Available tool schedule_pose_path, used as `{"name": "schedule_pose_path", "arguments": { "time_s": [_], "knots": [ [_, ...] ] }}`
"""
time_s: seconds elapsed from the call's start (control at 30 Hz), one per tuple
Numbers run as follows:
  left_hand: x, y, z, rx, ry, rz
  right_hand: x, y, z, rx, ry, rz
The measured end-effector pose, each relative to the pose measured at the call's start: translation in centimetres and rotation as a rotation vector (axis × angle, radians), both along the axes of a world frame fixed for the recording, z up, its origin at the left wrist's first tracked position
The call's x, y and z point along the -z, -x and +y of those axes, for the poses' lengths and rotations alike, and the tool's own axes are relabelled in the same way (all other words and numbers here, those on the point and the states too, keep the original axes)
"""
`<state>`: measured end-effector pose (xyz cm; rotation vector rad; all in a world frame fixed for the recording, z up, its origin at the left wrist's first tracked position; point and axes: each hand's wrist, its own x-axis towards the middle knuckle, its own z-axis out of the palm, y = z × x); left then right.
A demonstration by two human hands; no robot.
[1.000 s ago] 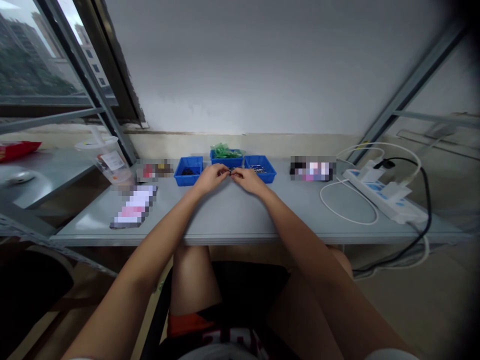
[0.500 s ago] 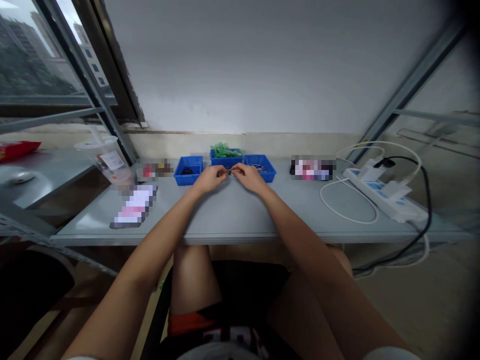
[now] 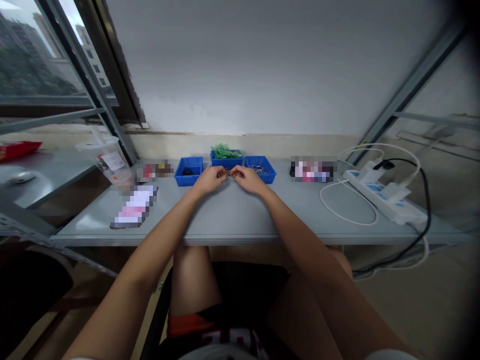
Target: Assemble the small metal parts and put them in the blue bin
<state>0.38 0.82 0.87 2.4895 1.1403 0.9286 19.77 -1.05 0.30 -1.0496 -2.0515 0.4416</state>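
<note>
A small dark part [image 3: 228, 172] (too small to be identified) is pinched between the fingertips of the left hand [image 3: 210, 179] and the right hand [image 3: 247, 179], both grips being pressed together on it from either side. It is held just above the grey surface [image 3: 232, 215], directly in front of the middle blue tray [image 3: 226, 160], in which green pieces [image 3: 224, 150] are heaped. Two more blue trays are set beside it, one on the left [image 3: 188, 170] and one on the right [image 3: 260, 167]. A white power strip [image 3: 386, 196] is laid well apart at the right
</note>
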Motion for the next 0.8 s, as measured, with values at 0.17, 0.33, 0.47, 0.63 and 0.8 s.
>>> {"name": "schedule_pose_path", "arguments": {
  "time_s": [0.17,0.33,0.47,0.63,0.8],
  "knots": [
    [-0.8,0.1,-0.3,-0.032,-0.047,-0.007,-0.1,0.0,0.0,0.006,0.017,0.034],
    [-2.5,2.4,-0.6,-0.469,-0.184,0.055,-0.2,0.0,-0.1,0.085,-0.004,0.021],
    [-2.7,4.9,-0.1,-0.798,-0.097,0.214,-0.2,0.2,-0.3,0.142,0.024,-0.070],
    [-2.4,5.3,0.1,-0.822,-0.109,0.282,0.2,0.8,-0.3,0.181,0.047,-0.191],
    [-2.1,2.7,0.1,-0.403,-0.249,0.227,1.5,0.8,0.0,0.226,0.093,-0.332]
  ]
}}
